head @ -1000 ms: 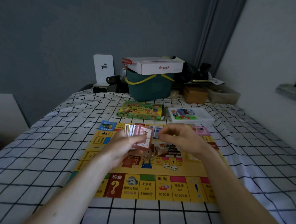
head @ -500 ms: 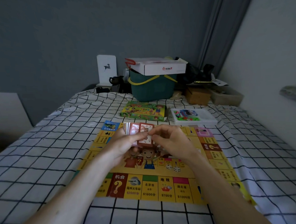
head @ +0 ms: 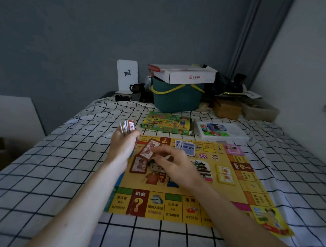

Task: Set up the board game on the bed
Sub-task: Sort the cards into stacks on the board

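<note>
A yellow game board point(head: 183, 207) lies flat on the checked bedsheet. My left hand point(head: 123, 146) grips a stack of cards point(head: 127, 127) above the board's far left corner. My right hand point(head: 172, 164) pinches one red card point(head: 148, 149) just above the board's left middle. Another red card point(head: 138, 165) lies on the board below it. A small pile of blue cards point(head: 186, 148) sits near the board's far edge, and a yellow card point(head: 225, 174) lies on its right side.
Beyond the board lie the green game box point(head: 166, 123) and a white tray point(head: 223, 132) of coloured pieces. A teal basket point(head: 176, 98) with a white carton point(head: 184, 74) on top stands at the head of the bed, beside brown boxes point(head: 227, 109).
My right hand has drawn one red card off the stack and carried it down and right over the board. My left hand with the stack moved left and up.
</note>
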